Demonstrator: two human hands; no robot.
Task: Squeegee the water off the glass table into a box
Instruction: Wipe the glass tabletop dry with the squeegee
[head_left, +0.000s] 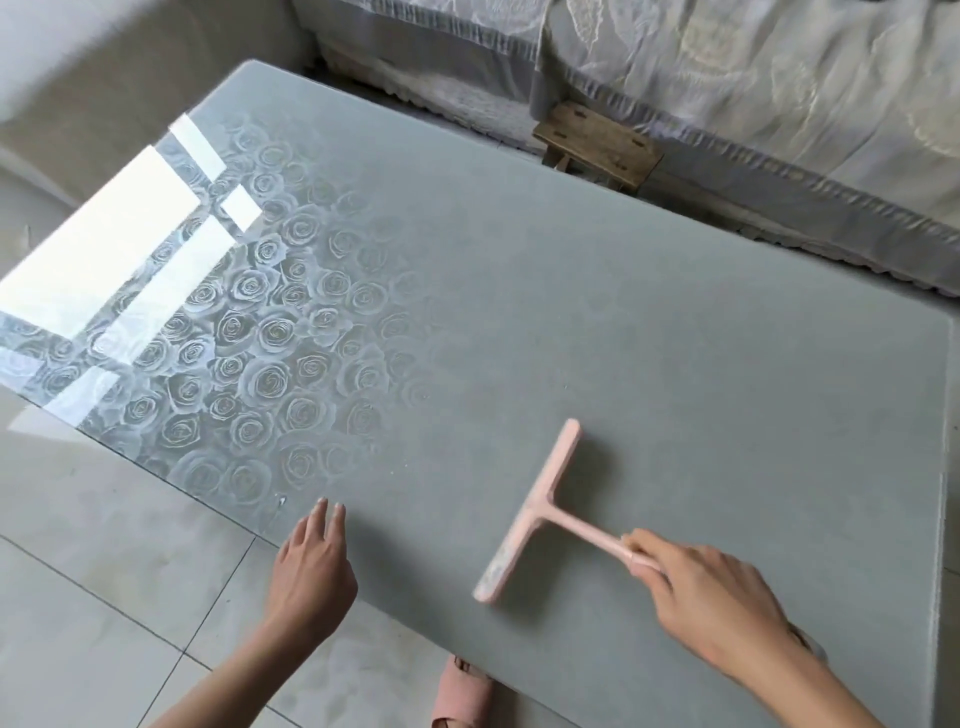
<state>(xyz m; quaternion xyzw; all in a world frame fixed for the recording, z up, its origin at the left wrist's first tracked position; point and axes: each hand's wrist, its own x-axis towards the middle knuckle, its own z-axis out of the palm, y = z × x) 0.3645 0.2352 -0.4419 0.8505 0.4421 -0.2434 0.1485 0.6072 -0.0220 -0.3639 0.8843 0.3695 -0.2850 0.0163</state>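
Squeegee (535, 512) on tabletop (571, 312) near front edge, handle end gripped in my right hand (711, 597) | left hand (311, 571) flat, fingers straight, at that edge | risk: no box in view, so a pull toward me could spill water onto floor (104, 545) and slipper (462, 691).

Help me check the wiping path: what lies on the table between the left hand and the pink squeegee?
In the head view, nothing but bare glass table lies between the left hand and the squeegee.
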